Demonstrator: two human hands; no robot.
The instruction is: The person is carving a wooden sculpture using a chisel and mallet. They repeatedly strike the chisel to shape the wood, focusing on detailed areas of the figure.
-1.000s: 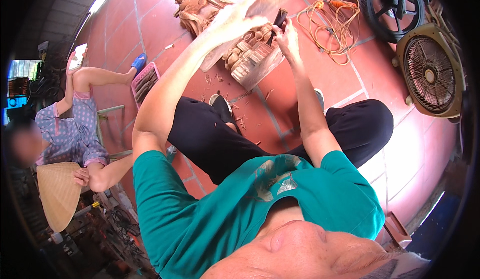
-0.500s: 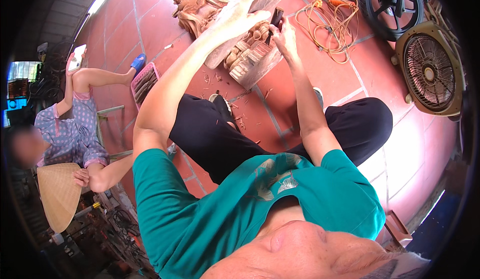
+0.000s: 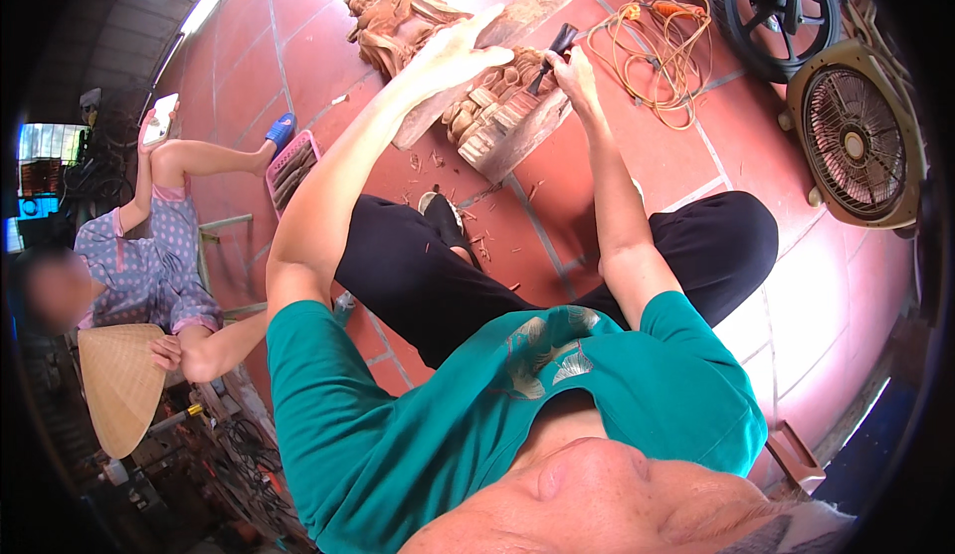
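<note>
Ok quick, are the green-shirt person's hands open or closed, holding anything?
Left hand: holding a long, flat, brown wooden bat.
Right hand: closed, holding a slim, black-handled tool.

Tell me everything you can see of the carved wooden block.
The carved wooden block looks light brown, with rounded relief and a plain, flat side facing the view's lower right. It sits slantwise over the red tiled floor, partly hidden by a long wooden piece. The right hand angles a dark-handled tool down at it; tip contact is unclear.
</note>
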